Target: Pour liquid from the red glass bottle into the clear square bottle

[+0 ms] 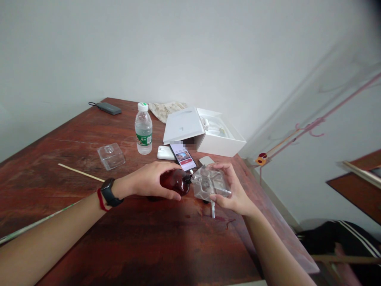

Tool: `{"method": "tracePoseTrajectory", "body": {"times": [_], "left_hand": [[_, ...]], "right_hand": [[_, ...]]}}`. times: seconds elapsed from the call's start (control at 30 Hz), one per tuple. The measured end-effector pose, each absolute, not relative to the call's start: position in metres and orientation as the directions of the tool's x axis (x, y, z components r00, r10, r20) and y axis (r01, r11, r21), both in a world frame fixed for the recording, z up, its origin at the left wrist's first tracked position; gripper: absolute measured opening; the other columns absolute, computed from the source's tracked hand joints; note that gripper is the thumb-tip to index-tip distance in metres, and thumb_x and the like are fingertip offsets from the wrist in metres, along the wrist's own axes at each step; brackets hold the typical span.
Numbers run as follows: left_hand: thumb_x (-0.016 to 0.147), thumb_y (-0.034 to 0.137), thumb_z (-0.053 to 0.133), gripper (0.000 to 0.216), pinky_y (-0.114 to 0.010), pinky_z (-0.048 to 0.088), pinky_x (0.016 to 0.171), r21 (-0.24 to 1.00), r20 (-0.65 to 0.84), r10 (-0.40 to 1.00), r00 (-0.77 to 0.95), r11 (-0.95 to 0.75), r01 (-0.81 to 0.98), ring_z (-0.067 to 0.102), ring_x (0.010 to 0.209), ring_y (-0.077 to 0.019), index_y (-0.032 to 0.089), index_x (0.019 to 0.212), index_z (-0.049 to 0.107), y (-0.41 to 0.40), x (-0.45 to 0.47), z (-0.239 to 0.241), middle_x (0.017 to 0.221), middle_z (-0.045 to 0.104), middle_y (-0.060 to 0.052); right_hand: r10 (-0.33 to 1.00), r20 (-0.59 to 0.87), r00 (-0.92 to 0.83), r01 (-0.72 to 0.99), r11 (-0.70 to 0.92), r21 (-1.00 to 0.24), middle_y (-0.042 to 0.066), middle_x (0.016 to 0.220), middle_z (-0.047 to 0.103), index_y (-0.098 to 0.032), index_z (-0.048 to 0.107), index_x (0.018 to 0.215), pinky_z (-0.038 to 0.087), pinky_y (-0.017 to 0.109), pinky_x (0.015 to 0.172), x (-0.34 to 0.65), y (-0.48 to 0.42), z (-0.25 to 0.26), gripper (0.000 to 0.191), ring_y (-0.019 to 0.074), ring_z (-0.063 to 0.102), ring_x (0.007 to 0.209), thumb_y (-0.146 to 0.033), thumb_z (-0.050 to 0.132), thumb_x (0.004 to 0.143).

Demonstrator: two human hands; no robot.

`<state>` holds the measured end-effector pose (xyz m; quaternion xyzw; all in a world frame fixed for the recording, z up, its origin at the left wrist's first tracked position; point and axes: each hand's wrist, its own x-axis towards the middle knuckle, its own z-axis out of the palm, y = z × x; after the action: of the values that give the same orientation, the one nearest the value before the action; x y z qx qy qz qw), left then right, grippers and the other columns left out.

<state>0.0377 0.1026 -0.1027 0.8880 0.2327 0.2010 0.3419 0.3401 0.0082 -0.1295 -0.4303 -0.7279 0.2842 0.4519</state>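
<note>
My left hand (157, 178) is wrapped round a dark red-brown bottle (175, 182), tilted on its side with its black neck (188, 179) pointing right. Facing it, my right hand (233, 192) grips a clear square bottle (208, 183), also tipped, its neck turned left. The two bottle mouths meet or nearly touch; I cannot tell whether liquid passes between them. Under the clear bottle, a thin white piece (213, 209) sticks out on the table. A second clear square bottle (111, 156) lies to the left, beyond my left forearm.
On the wooden table (143, 246) stand a water bottle (143, 131) and a white box (220, 145) with cables inside. A phone (184, 159) leans near a white device (165, 153). A thin stick (80, 172), a grey pouch-like block (109, 108) and a cloth (165, 110) lie farther off.
</note>
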Motion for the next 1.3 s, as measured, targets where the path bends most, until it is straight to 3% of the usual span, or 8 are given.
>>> {"method": "tracePoseTrajectory", "body": {"times": [0.3, 1.3], "left_hand": [[0.074, 0.06, 0.092, 0.074, -0.041, 0.051, 0.101, 0.705, 0.198, 0.546, 0.814, -0.656, 0.268, 0.071, 0.118, -0.0335, 0.023, 0.133, 0.07, 0.1031, 0.0379, -0.102, 0.133, 0.076, -0.008], [0.073, 0.061, 0.093, 0.073, -0.041, 0.052, 0.102, 0.709, 0.208, 0.538, 0.817, -0.658, 0.254, 0.072, 0.118, -0.0335, 0.023, 0.132, 0.072, 0.1039, 0.038, -0.1029, 0.132, 0.077, -0.009]], "right_hand": [[0.867, 0.448, -0.217, 0.403, 0.498, -0.768, 0.011, 0.133, 0.057, -0.033, 0.049, 0.134, 0.048, 0.057, 0.11, 0.345, 0.0085, -0.1357, 0.065, 0.036, 0.058, 0.128, -0.048, 0.085, 0.082], [0.849, 0.492, -0.193, 0.422, 0.524, -0.74, 0.009, 0.128, 0.061, -0.032, 0.052, 0.131, 0.051, 0.055, 0.107, 0.3423, 0.0078, -0.1335, 0.062, 0.0342, 0.062, 0.124, -0.047, 0.085, 0.08]]}}
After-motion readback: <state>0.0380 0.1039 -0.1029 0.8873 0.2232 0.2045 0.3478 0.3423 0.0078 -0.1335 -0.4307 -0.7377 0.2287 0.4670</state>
